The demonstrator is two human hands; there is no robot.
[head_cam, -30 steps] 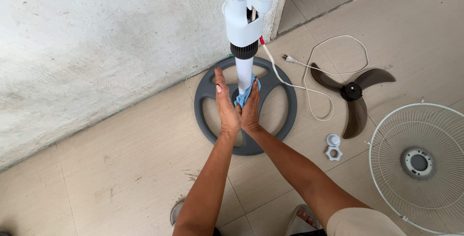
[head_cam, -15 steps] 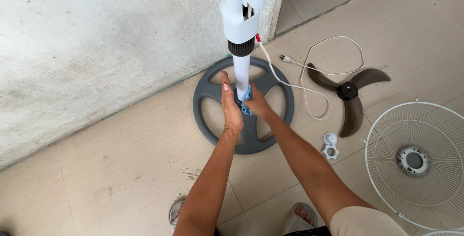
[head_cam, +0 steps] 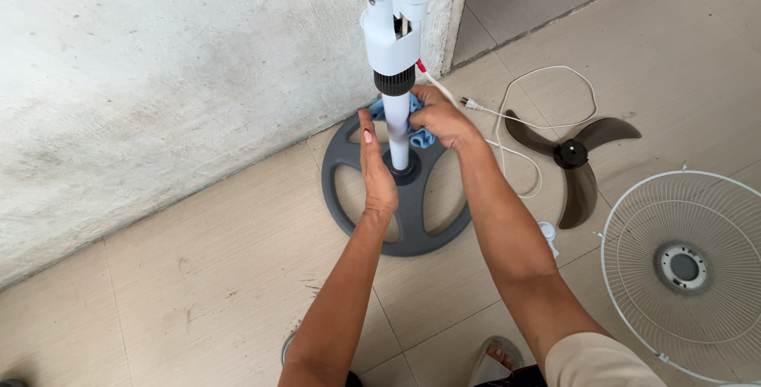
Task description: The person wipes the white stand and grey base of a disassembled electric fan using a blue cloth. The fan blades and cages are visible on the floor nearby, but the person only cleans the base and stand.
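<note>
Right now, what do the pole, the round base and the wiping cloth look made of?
Pole: glossy white, plastic or painted metal; cannot tell. Base: matte grey, moulded spokes, likely plastic. Cloth in the right hand: soft blue fabric, crumpled folds.

The right hand (head_cam: 440,118) presses a blue cloth (head_cam: 416,135) against the white fan pole (head_cam: 398,137). The left hand (head_cam: 376,173) lies flat beside the pole, over the grey round base (head_cam: 341,189).

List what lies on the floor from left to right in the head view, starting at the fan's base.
Grey round base → white power cord → dark three-blade propeller → white wire fan grille.
</note>
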